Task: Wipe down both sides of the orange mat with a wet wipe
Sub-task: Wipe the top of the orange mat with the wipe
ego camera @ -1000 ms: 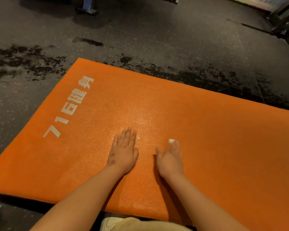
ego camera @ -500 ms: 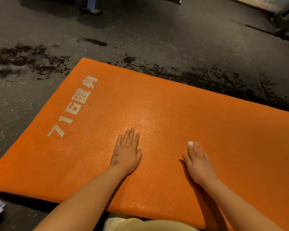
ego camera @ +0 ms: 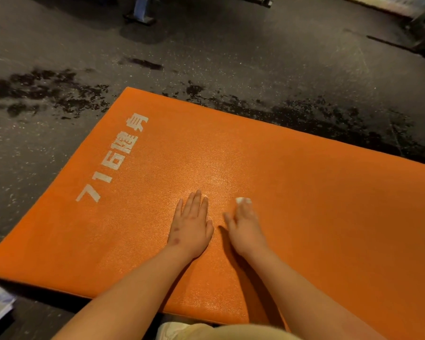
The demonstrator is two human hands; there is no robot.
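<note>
1. In the lower middle of the frame, the right hand (ego camera: 245,229) presses the wet wipe (ego camera: 243,200) onto the orange mat (ego camera: 304,204). Only a white corner of the wipe shows past the fingertips.
2. Mat: lies flat on the dark floor (ego camera: 231,57) and fills the centre and right of the frame. The white print (ego camera: 113,163) faces up at centre left. The right end is cut off by the frame edge.
3. Right fingers: laid fairly straight over the wipe, thumb splayed toward the other hand. They press rather than pinch. The hand is blurred, so finer finger detail can't be told.
4. Left hand (ego camera: 192,227): palm down on the mat just beside the right hand, fingers straight and close together, holding nothing. It reads as a brace pinning the mat.
5. Both forearms come in from the bottom edge and converge toward mid-mat. The left wrist is roughly straight; the right angles slightly toward upper left.
6. Step in hand, my read: wiping the top face, middle section.
7. To do it well:
   - Put palm weight over the wipe so it doesn't bunch or slip out.
   - Use overlapping strokes from the middle out to the edges.
   - Cover the printed end and the strip along the upper edge.
   - Refold the wipe once it is soiled.
8. Plant the left hand during strokes, then shift it, since the patch under it is covered.
9. The underside is not yet done. The dark blotches (ego camera: 329,114) on the floor along the upper edge could re-soil the wiped face after the flip.
</note>
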